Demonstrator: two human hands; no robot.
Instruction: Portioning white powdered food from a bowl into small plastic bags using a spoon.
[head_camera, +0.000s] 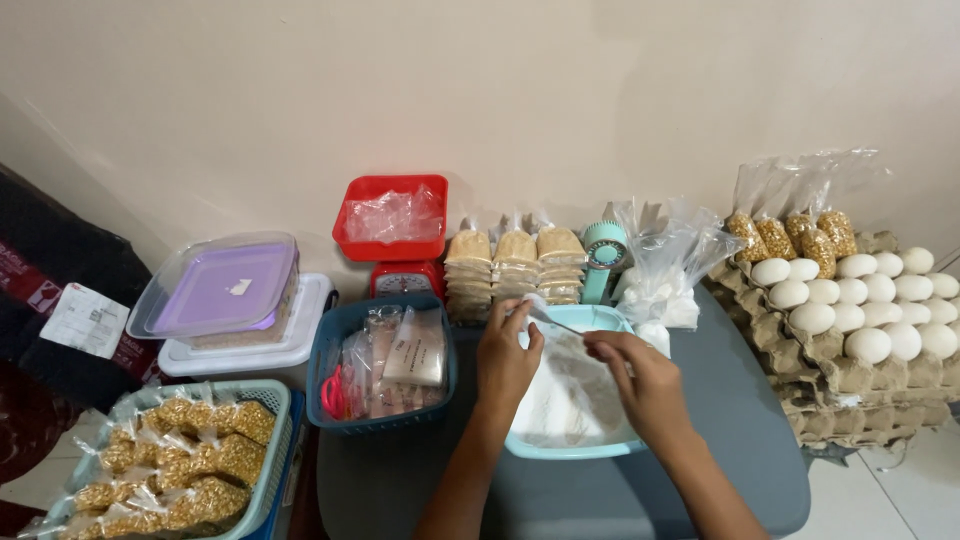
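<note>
Both hands grip: left hand (506, 355) pinches a clear bag (560, 375) over the basin (590, 449), right hand (640, 375) holds a spoon (560, 322).

Soft, even indoor light falls from above, casting faint shadows behind the red scale tray (391, 217), with mild wide-angle bending and dimmer corners far left of it.
</note>
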